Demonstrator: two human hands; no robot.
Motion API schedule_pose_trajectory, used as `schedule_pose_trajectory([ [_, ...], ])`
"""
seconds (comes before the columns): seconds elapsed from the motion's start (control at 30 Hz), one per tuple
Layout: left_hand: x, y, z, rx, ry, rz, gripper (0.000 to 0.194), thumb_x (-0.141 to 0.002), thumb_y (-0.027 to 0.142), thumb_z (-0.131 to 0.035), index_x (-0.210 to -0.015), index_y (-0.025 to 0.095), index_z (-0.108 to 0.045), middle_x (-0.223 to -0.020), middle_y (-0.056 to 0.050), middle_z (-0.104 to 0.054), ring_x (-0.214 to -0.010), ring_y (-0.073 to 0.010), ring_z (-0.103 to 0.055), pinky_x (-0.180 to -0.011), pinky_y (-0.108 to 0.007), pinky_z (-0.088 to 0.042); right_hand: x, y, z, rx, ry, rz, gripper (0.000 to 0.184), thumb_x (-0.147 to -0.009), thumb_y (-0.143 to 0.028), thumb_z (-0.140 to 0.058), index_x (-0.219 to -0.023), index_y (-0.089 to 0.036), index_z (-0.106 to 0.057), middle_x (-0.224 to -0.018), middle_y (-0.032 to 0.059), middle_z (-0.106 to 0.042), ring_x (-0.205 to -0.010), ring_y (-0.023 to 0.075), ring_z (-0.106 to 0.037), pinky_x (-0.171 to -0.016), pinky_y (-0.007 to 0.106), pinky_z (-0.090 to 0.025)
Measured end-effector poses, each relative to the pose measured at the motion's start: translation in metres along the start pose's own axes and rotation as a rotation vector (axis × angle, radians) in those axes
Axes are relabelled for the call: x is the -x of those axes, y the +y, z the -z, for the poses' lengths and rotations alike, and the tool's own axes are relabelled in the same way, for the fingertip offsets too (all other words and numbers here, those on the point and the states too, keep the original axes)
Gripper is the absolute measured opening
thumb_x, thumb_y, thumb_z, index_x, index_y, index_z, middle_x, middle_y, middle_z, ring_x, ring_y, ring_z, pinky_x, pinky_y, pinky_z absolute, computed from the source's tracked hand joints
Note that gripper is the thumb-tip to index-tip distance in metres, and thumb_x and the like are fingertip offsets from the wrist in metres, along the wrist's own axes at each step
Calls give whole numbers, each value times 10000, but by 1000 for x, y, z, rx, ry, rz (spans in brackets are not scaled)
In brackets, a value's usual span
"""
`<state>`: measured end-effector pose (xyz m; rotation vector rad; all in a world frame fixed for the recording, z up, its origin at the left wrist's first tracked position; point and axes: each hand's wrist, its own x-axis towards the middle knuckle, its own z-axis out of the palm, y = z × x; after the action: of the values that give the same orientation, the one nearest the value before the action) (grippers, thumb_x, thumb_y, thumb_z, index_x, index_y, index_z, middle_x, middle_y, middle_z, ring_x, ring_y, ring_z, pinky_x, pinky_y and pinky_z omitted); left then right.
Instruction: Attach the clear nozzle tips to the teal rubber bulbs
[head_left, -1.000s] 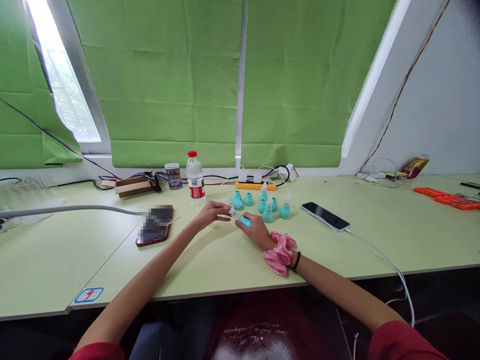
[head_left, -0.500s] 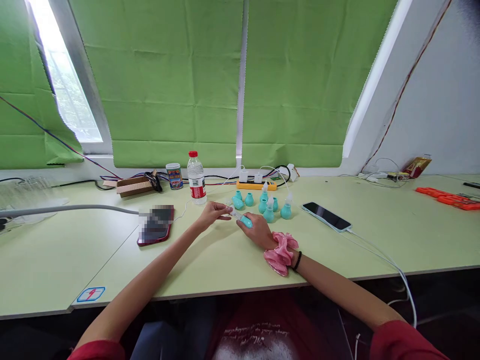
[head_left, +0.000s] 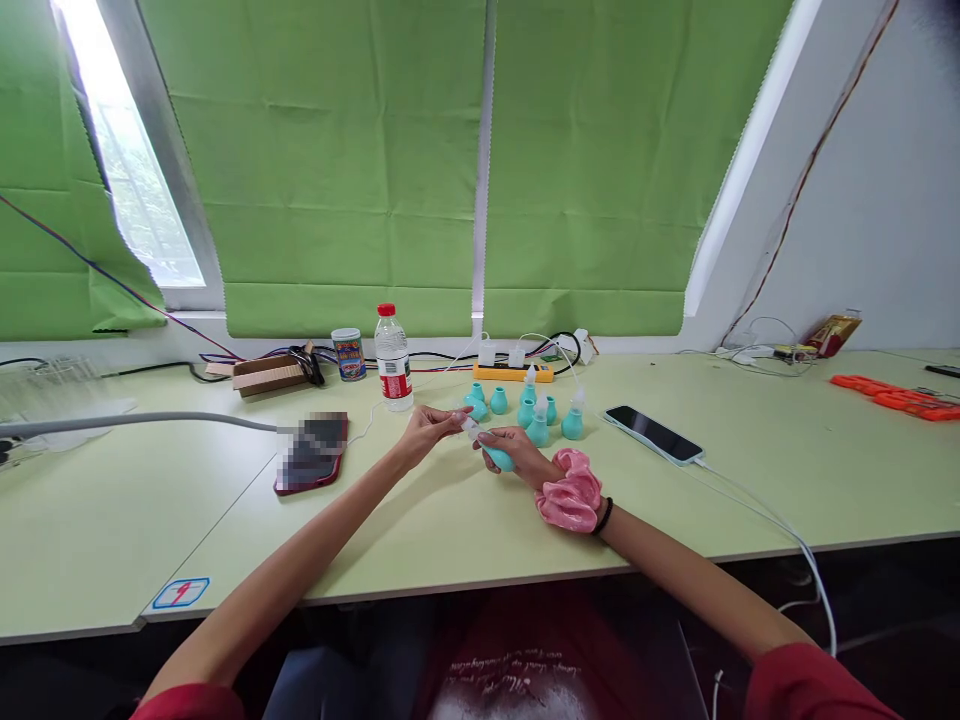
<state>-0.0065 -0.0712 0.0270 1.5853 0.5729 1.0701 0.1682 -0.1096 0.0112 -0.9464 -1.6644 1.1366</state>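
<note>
A teal squeeze bulb (head_left: 498,459) with a clear nozzle (head_left: 471,428) is held between both hands above the table. My right hand (head_left: 521,455) is closed around the bulb's neck, its round end showing below the fingers. The fingertips of my left hand (head_left: 431,430) pinch the nozzle's tip. Just beyond the hands stand several more teal bulbs. Some carry clear nozzles, like the bulb (head_left: 572,422) at the right; others have open necks, like the bulb (head_left: 499,401) further back.
A water bottle (head_left: 394,365) and a can (head_left: 349,355) stand behind my left hand. Phones lie at the left (head_left: 315,455) and right (head_left: 652,433). An orange power strip (head_left: 514,373), with cables, runs along the back. An open cardboard box (head_left: 270,374) sits at the back left.
My right hand has turned and shifted slightly right, and more of the bulb's round end shows below it. My left hand has moved slightly right, still at the nozzle.
</note>
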Motion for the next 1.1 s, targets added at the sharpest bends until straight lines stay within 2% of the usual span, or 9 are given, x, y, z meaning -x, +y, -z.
schedule_pose_trajectory([
  [0.13,2,7,-1,-25,-22,-19,335,-644,397,-641,-768,89,-686,-801,-115,-673,-1080,-279,-468,-843,-372,-431,2,-3,0,-93,-151,-48,251,-846,-316,-436,-976,-114,-510,-873,33,-555,-699,102,-549,-608,266,-472],
  [0.3,4,8,-9,-85,-2,-45,387,-690,439,-580,-793,78,-674,-894,-138,-655,-1019,-283,-516,-808,-386,-455,1,-8,-2,-184,-243,-59,372,-823,-464,-377,-780,-129,-534,-601,-5,-502,-479,75,-464,-478,227,-408],
  [0.43,3,2,-20,-196,41,-69,460,-761,487,-461,-895,86,-642,-1053,-149,-593,-994,-270,-533,-783,-373,-466,1,-13,-8,-178,-253,33,384,-801,-505,-364,-767,-156,-521,-596,-2,-492,-500,96,-470,-496,244,-407],
  [0.57,-1,-2,-15,-407,93,-75,579,-837,510,-230,-1117,94,-520,-1133,-152,-541,-1025,-253,-513,-802,-376,-446,-7,-14,-5,235,41,216,386,-794,-494,-363,-770,-151,-540,-682,23,-548,-619,125,-518,-566,246,-418],
  [0.67,-3,-6,-2,-646,119,-48,547,-820,506,-283,-1157,129,-492,-1189,-137,-499,-1087,-271,-453,-902,-423,-354,-21,-16,11,429,259,231,356,-784,-462,-397,-782,-142,-553,-801,44,-571,-740,148,-521,-653,258,-406],
  [0.77,-3,-17,9,-906,125,15,491,-736,464,-485,-1129,172,-522,-1308,-130,-357,-1185,-354,-292,-963,-521,-191,-40,-23,28,573,349,178,247,-722,-377,-529,-742,-134,-571,-794,53,-576,-774,177,-516,-716,293,-382],
  [0.87,-1,-34,14,-1106,114,108,536,-722,436,-508,-1206,219,-434,-1377,-137,-202,-1208,-449,-141,-870,-668,-91,-56,-28,37,713,410,102,159,-687,-274,-598,-728,-122,-579,-774,65,-577,-826,208,-514,-770,336,-366],
  [0.97,1,-46,18,-1232,62,183,584,-742,462,-458,-1263,225,-341,-1367,-177,-197,-1187,-494,-127,-778,-717,-117,-60,-30,37,790,431,40,197,-774,-273,-535,-894,-118,-560,-911,68,-561,-871,185,-521,-772,351,-407],
  [1.1,1,-47,20,-1309,-46,160,553,-789,431,-386,-1289,223,-277,-1360,-171,-217,-1188,-439,-209,-828,-650,-202,-44,-25,36,828,431,12,266,-840,-288,-450,-1065,-150,-485,-1063,63,-510,-897,165,-527,-750,353,-454],
])
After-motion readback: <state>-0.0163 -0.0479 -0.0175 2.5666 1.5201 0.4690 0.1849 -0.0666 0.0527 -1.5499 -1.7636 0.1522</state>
